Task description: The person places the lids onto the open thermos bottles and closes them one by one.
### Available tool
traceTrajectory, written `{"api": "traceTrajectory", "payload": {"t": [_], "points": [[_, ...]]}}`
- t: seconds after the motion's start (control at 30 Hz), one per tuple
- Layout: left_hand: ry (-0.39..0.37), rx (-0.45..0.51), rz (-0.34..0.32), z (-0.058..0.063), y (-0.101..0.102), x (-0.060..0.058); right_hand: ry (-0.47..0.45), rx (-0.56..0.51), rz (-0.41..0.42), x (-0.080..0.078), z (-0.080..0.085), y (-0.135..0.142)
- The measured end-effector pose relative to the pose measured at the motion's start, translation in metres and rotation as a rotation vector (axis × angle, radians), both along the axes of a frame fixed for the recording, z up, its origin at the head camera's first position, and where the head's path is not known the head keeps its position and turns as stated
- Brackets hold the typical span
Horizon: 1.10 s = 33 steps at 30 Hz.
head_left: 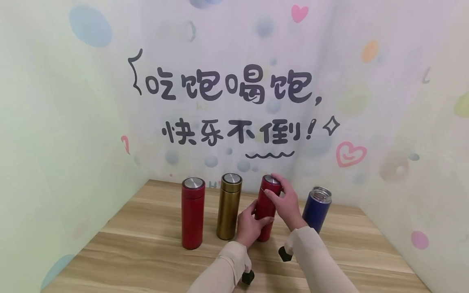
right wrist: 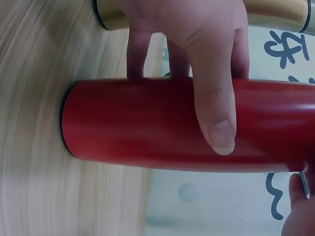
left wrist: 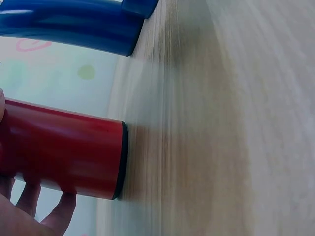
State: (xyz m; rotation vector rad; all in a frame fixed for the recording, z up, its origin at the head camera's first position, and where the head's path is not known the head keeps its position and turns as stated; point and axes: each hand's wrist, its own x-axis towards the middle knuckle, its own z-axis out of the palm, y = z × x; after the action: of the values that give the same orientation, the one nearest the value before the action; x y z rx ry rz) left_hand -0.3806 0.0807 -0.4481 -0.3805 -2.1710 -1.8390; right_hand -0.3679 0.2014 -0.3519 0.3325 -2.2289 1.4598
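Note:
Upright on the table, a red thermos flask with a steel-topped lid is between both hands. My left hand grips its body low down; the right wrist view shows the thumb across the front and the fingers behind. My right hand holds the lid from above, thumb on the near side and fingers on the far side. In the left wrist view the base of the red flask meets the table. To the right, partly behind the right wrist, stands a blue flask with its steel mouth uncovered.
On the left stand another red flask and a gold flask, both lidded. A small blue piece lies against the blue flask's base, cut off by the frame. Behind the wooden table hangs a printed cloth.

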Motion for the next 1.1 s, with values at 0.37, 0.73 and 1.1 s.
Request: {"api": "traceTrajectory", "payload": {"t": [0.37,0.73,1.1], "points": [[-0.010,-0.007,-0.013,0.0014,0.0001,0.0004,0.045,0.130,-0.074,-0.0008,0.0000,0.0039],[-0.022,-0.005,-0.005,0.0018,-0.0017,0.0003,0.149,0.213,-0.151,-0.0019,-0.0002,-0.0038],[-0.059,-0.021,-0.008,0.0045,-0.0018,0.0034,0.121,0.156,-0.148,-0.0012,-0.0029,-0.0034]]}}
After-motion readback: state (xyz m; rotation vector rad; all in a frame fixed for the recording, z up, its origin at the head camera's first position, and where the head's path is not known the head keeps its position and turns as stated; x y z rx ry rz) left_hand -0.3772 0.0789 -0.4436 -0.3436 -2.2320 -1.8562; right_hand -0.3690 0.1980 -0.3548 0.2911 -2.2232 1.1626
